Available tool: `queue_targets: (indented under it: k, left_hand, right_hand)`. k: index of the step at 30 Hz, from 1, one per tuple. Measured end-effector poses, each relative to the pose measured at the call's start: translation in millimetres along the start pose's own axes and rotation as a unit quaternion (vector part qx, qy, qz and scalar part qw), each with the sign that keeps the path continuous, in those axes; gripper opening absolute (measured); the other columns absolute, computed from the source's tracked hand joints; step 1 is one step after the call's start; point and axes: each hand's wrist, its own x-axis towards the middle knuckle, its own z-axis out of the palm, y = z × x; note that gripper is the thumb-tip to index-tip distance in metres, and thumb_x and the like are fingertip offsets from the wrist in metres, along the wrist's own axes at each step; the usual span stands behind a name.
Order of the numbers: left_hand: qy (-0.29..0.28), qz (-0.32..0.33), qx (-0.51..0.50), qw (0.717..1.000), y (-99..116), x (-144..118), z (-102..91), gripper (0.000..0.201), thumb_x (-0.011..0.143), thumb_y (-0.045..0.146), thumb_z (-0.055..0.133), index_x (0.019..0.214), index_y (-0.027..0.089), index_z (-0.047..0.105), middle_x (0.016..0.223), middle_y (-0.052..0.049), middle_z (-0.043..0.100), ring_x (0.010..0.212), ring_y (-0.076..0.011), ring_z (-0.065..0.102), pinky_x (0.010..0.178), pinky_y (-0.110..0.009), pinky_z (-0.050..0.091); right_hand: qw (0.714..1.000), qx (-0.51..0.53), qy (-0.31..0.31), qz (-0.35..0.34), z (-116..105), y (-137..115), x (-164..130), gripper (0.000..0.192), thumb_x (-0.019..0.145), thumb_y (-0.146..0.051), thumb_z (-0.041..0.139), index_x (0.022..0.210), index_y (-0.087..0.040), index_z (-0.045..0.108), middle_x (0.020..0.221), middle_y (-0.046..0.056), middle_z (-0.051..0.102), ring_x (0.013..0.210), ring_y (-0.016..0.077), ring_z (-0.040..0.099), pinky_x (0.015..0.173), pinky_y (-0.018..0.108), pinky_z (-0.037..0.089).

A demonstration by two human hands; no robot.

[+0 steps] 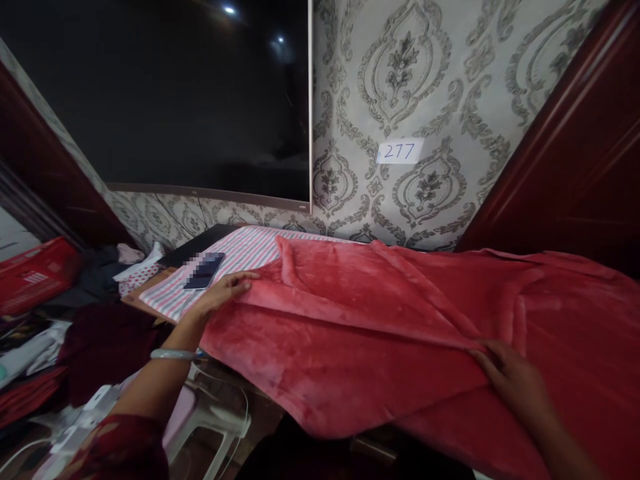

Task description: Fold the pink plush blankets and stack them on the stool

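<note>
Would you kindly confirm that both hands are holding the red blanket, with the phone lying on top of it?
Not quite: the phone lies on the striped cloth, not on the red blanket. The head view shows this. The left hand and right hand are indeed holding the blanket.

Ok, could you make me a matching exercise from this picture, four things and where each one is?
1. red plush cloth
2. dark phone
3. paper marked 277
4. bracelet

A. on the patterned wallpaper
B. around the left forearm
C. on the striped cloth
D. held by left hand and right hand

Pairs: 1-D, 2-C, 3-A, 4-B
</note>
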Motion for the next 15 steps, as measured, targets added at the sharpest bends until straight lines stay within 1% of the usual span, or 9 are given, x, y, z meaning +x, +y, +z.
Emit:
queue_targets:
  k: [3, 5, 7, 9, 11, 13, 15]
  left_hand:
    - [-0.022, 0.024, 0.05, 0.998, 2, 3, 1.4, 0.068, 0.062, 0.064, 0.078, 0.112, 0.018, 0.075, 0.121, -0.011, 0.073, 0.107, -0.0319, 0.066, 0.095, -0.042, 0.052]
    - [-0.024, 0.059, 0.108, 0.992, 2, 7, 2.1, 0.062, 0.068, 0.059, 0.073, 0.115, 0.018, 0.073, 0.129, -0.012, 0.07, 0.117, -0.0326, 0.062, 0.104, -0.042, 0.047]
    - [-0.019, 0.091, 0.185, 0.978, 1, 11, 2.7, 0.052, 0.075, 0.05, 0.065, 0.117, 0.019, 0.072, 0.129, -0.011, 0.07, 0.12, -0.0306, 0.061, 0.108, -0.042, 0.044]
    - [-0.009, 0.109, 0.253, 0.961, 0, 16, 2.9, 0.042, 0.079, 0.039, 0.059, 0.114, 0.021, 0.072, 0.121, -0.009, 0.072, 0.115, -0.0282, 0.063, 0.105, -0.041, 0.046]
    - [0.01, 0.111, 0.294, 0.949, -1, 20, 2.4, 0.035, 0.078, 0.033, 0.056, 0.106, 0.021, 0.073, 0.106, -0.008, 0.073, 0.102, -0.0266, 0.066, 0.098, -0.041, 0.05]
    - [0.035, 0.111, 0.308, 0.944, -1, 25, 1.3, 0.028, 0.077, 0.03, 0.055, 0.097, 0.02, 0.073, 0.094, -0.007, 0.069, 0.091, -0.0254, 0.065, 0.092, -0.041, 0.052]
    - [0.062, 0.118, 0.319, 0.939, 2, 30, -0.5, 0.023, 0.076, 0.028, 0.055, 0.09, 0.02, 0.071, 0.092, -0.008, 0.064, 0.089, -0.0254, 0.063, 0.09, -0.041, 0.052]
  right_hand:
    - [1.0, 0.007, 0.0, -0.001, -1, -3, 0, 0.045, 0.082, -0.063, 0.047, 0.089, -0.024, 0.067, 0.093, 0.01, 0.076, 0.084, 0.0316, 0.071, 0.071, 0.041, 0.056]
    - [1.0, 0.01, -0.002, 0.0, -3, -6, 0, 0.043, 0.082, -0.062, 0.047, 0.086, -0.024, 0.066, 0.091, 0.01, 0.075, 0.082, 0.031, 0.071, 0.07, 0.041, 0.056]
    - [1.0, 0.011, -0.005, 0.0, -5, -10, 1, 0.043, 0.081, -0.063, 0.046, 0.084, -0.025, 0.066, 0.088, 0.01, 0.075, 0.08, 0.031, 0.071, 0.069, 0.041, 0.056]
    - [1.0, 0.008, -0.007, -0.003, -6, -11, 0, 0.042, 0.082, -0.062, 0.046, 0.083, -0.025, 0.065, 0.086, 0.01, 0.074, 0.078, 0.0309, 0.07, 0.068, 0.04, 0.055]
    - [1.0, 0.008, -0.005, -0.009, -5, -10, 0, 0.042, 0.083, -0.062, 0.046, 0.085, -0.025, 0.066, 0.087, 0.01, 0.075, 0.079, 0.0308, 0.071, 0.068, 0.04, 0.056]
    - [1.0, 0.01, -0.003, -0.017, -3, -8, -1, 0.042, 0.084, -0.061, 0.047, 0.089, -0.024, 0.067, 0.092, 0.01, 0.076, 0.083, 0.031, 0.071, 0.071, 0.041, 0.056]
    - [1.0, 0.013, 0.002, -0.029, -2, -6, 0, 0.043, 0.085, -0.061, 0.048, 0.093, -0.023, 0.068, 0.096, 0.011, 0.076, 0.085, 0.031, 0.071, 0.073, 0.041, 0.057]
